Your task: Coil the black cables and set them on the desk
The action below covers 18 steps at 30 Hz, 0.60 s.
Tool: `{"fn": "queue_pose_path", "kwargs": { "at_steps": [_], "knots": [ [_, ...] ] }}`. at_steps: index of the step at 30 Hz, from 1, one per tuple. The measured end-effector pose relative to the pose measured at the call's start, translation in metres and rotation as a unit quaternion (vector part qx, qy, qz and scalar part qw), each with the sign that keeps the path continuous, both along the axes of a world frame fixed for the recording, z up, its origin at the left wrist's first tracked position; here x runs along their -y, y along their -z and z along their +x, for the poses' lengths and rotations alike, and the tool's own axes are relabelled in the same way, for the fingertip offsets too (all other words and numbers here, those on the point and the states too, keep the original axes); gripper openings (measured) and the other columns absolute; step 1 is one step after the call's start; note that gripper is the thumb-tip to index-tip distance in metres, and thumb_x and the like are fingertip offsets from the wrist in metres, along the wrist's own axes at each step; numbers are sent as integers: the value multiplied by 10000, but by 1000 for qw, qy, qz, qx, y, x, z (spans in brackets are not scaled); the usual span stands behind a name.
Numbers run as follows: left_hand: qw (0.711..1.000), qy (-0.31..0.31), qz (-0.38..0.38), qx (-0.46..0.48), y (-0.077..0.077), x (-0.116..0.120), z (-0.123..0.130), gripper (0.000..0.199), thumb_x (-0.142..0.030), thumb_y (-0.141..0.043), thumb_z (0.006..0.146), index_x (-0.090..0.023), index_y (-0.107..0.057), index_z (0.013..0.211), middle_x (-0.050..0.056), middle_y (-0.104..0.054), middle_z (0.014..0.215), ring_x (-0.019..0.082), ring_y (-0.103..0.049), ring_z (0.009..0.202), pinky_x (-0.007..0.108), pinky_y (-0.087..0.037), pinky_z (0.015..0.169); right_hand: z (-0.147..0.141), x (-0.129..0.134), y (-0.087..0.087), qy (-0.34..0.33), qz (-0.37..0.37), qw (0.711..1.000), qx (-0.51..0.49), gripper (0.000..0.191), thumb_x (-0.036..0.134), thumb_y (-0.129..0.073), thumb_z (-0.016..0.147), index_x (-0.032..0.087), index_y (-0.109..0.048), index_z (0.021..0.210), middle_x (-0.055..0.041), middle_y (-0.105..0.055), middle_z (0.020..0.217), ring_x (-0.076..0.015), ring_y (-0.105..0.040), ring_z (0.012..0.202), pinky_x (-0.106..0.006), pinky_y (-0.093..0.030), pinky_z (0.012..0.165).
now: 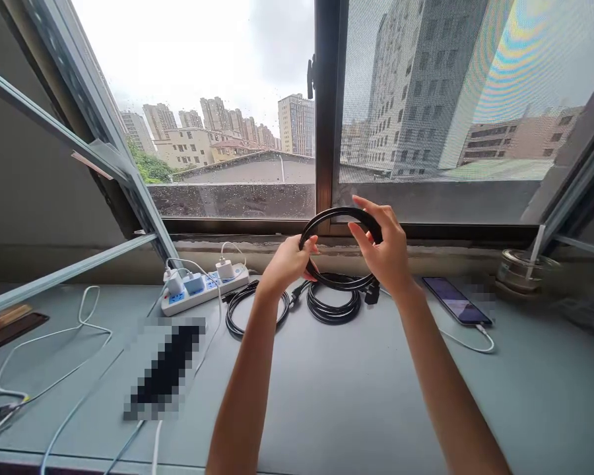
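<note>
A black power cable [345, 212], wound into a round coil, is held upright above the table between my two hands. My left hand [290, 260] is closed on the coil's left side, its thumb and fingertips curled around the strands. On the other side, my right hand [387, 247] has the coil in the crook between thumb and index finger; those two fingers stretch apart. A black plug [372, 293] hangs below my right hand. Lying on the table behind are a second coiled black cable [334, 313] and a third, looser one [233, 322], partly hidden by my left forearm.
A white power strip [205, 290] with several chargers stands at the back left. On the right, a phone [458, 301] lies with a white cable plugged in, near a glass jar [519, 272]. White cords [54, 336] trail across the left. A window [228, 132] rises behind.
</note>
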State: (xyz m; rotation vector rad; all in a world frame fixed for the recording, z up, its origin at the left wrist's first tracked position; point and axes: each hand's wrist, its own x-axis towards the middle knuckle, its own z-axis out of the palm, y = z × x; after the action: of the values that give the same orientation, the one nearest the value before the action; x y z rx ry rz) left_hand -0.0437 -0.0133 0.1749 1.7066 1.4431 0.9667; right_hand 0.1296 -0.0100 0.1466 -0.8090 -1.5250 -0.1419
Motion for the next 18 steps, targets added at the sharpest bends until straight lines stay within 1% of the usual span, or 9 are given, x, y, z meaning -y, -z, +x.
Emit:
{"fn": "queue_pose_path", "kwargs": {
  "at_steps": [3,5,8,10,12,14,16,18],
  "knots": [
    [1000,3,3,-21,2,-2,-4,272,-397,-380,936,-176,-517,858,7,-577,514,185,-612,436,218,-465,392,1,-5,3,0,-17,1000,-5,327,267,-536,909,207,-598,1224,-47,-608,996,-97,-544,629,-286,-524,696],
    [998,0,-3,-58,6,-6,-5,299,-421,-328,935,-184,-510,930,-1,-555,503,204,-614,432,236,-469,391,5,-11,6,15,-70,997,4,312,241,-547,888,202,-627,1188,-51,-634,1030,-118,-588,671,-314,-530,751],
    [992,-16,-17,-124,14,-14,-3,315,-390,-275,927,-188,-494,1030,-2,-553,524,215,-619,443,257,-486,413,11,-21,13,32,-173,984,31,321,230,-579,858,209,-652,1170,-46,-662,1086,-163,-643,810,-322,-530,798],
    [986,-19,-41,-163,20,-19,-1,327,-352,-265,919,-171,-501,1054,12,-564,528,223,-619,443,273,-496,442,14,-30,22,32,-224,973,49,328,233,-583,858,223,-655,1178,-36,-679,1073,-166,-656,809,-318,-531,797],
    [975,-21,-66,-211,26,-24,2,303,-302,-297,905,-157,-527,1038,26,-582,537,221,-620,448,296,-522,519,13,-40,34,35,-270,960,72,329,227,-572,867,237,-657,1185,-34,-688,1067,-161,-664,768,-327,-527,805],
    [961,-29,-83,-261,31,-28,5,235,-237,-385,877,-157,-549,1024,40,-624,599,211,-649,517,318,-549,657,10,-50,48,40,-319,942,97,326,208,-566,871,247,-662,1180,-40,-680,1114,-164,-669,789,-345,-513,849],
    [948,-39,-94,-303,37,-31,9,232,-166,-480,838,-160,-549,1060,61,-674,730,205,-686,667,337,-539,821,6,-60,62,39,-363,923,122,318,193,-568,874,249,-665,1171,-51,-663,1164,-173,-665,885,-364,-492,908],
    [937,-42,-104,-331,45,-36,12,298,-135,-533,831,-150,-532,1128,85,-689,885,204,-687,844,363,-503,942,3,-68,75,35,-398,906,140,307,204,-569,887,233,-653,1181,-69,-654,1177,-181,-646,975,-398,-471,952]
  ]
}}
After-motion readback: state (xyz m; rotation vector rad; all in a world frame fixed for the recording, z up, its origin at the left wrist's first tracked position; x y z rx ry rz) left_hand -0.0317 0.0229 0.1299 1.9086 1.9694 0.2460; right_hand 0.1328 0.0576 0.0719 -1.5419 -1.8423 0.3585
